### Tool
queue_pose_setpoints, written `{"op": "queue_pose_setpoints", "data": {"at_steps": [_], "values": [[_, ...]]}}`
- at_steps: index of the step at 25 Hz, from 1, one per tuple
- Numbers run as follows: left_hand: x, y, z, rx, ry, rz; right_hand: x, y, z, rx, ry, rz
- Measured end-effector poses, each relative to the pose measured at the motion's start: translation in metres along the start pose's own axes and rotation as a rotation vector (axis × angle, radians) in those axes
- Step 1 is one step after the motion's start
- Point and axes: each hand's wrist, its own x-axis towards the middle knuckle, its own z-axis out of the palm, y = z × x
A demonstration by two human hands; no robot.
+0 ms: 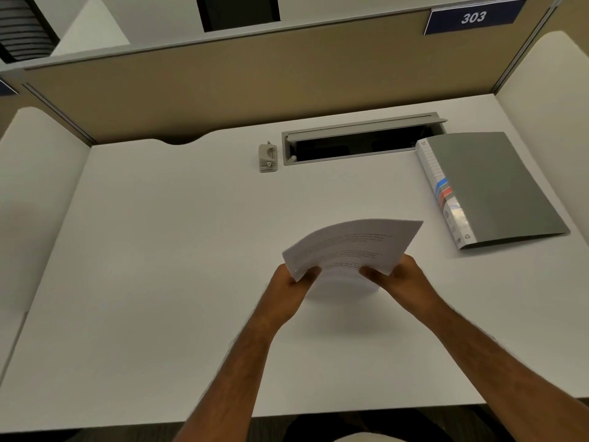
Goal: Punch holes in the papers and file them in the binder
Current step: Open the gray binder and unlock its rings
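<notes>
A thin stack of printed white papers (353, 244) is held above the middle of the white desk (159, 282), its far edge curved upward. My left hand (291, 290) grips the near left corner and my right hand (403, 274) grips the near right edge. A closed grey binder (497, 186) with a white labelled spine lies flat at the right side of the desk. A small grey hole punch (267, 157) stands toward the back, left of the cable slot.
An open cable tray slot (360, 143) with a raised lid is cut into the desk's back. Beige partition panels (223, 90) wall off the back, and white side dividers (548, 100) stand on both sides. A blue "303" sign (473, 18) hangs top right.
</notes>
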Motion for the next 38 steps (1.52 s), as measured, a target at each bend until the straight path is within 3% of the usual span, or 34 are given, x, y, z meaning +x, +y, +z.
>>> {"op": "queue_pose_setpoints", "data": {"at_steps": [12,26,38], "values": [[0.001,-0.014,-0.033,-0.092,0.099,-0.029,0.007,-0.007,0.036,0.036,-0.041,0.061],[0.002,-0.074,-0.121,-0.090,0.286,-0.125,0.027,-0.003,0.136,0.103,-0.149,0.182],[-0.002,-0.104,-0.226,0.119,0.386,-0.164,0.049,-0.025,0.222,0.051,-0.421,0.221]]}}
